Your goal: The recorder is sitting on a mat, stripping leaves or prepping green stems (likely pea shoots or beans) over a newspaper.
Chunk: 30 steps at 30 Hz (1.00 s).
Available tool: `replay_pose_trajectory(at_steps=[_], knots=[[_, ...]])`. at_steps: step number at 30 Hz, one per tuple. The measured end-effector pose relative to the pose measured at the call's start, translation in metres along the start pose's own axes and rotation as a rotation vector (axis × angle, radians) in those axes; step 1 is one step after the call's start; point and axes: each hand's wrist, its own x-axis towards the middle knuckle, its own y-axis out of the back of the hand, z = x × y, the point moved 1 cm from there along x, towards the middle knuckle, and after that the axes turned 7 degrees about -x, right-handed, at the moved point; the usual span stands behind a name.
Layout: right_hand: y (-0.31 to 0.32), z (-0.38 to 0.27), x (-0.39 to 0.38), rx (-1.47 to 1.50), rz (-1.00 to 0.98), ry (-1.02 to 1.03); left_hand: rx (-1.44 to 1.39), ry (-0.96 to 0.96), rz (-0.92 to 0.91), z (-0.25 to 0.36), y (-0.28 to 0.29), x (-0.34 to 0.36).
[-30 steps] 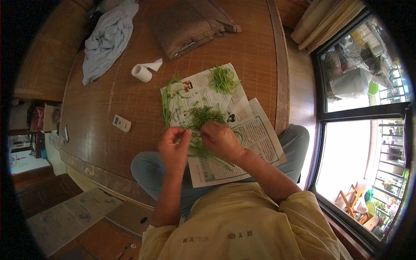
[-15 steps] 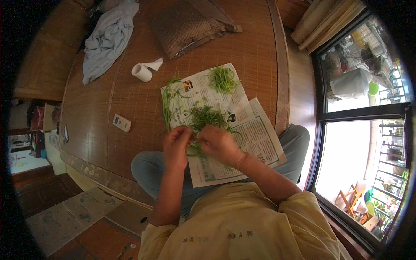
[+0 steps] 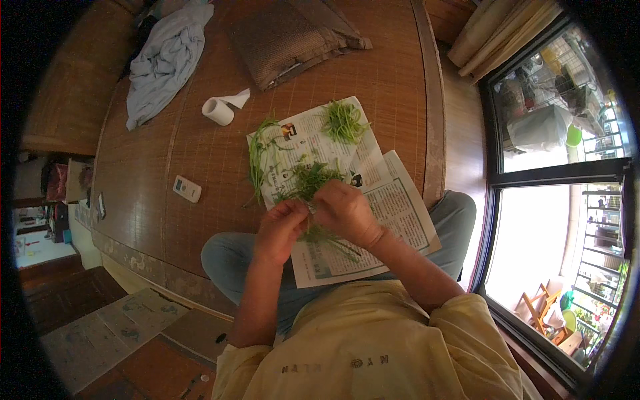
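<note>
My left hand (image 3: 282, 230) pinches a green stem between thumb and fingertips. Just right of it, my right hand (image 3: 343, 210) is curled with thumb and fingers pressed together on the same greens, their tips partly hidden. A leafy pile (image 3: 310, 170) lies beyond my hands on spread newspapers (image 3: 405, 210). A loose tuft of green stems (image 3: 343, 120) sits at the top right of the paper, and long stems (image 3: 260, 163) lie along its left side. Short loose stems also lie under and below my hands.
The woven-mat platform (image 3: 147, 213) bears a white paper roll (image 3: 219, 112), a remote (image 3: 187, 189), a brown cushion (image 3: 293, 47) and pale bedding (image 3: 167, 67). My bent legs (image 3: 453, 220) border the newspaper. A window (image 3: 533, 240) and curtain (image 3: 500, 33) stand at the right.
My left hand has shifted right, with its fingertips closer to my right hand. My right hand has moved a little, its fingers still closed at the greens. The other things are unchanged.
</note>
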Motion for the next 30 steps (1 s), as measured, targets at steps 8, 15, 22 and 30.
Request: replay_pose_trajectory(at_steps=[8, 15, 22, 30], knots=[[0.002, 0.022, -0.001, 0.022, -0.012, -0.236, -0.134, 0.039, -0.063, -0.002, 0.014, 0.003], [-0.005, 0.034, -0.002, -0.065, -0.049, -0.326, -0.169, -0.025, 0.084, 0.008, 0.0, -0.001], [-0.001, 0.002, -0.007, 0.099, -0.105, -0.185, -0.191, -0.161, 0.123, 0.006, -0.002, 0.003], [-0.015, -0.007, -0.013, 0.193, -0.017, -0.235, -0.139, -0.262, 0.257, -0.004, -0.015, 0.0]])
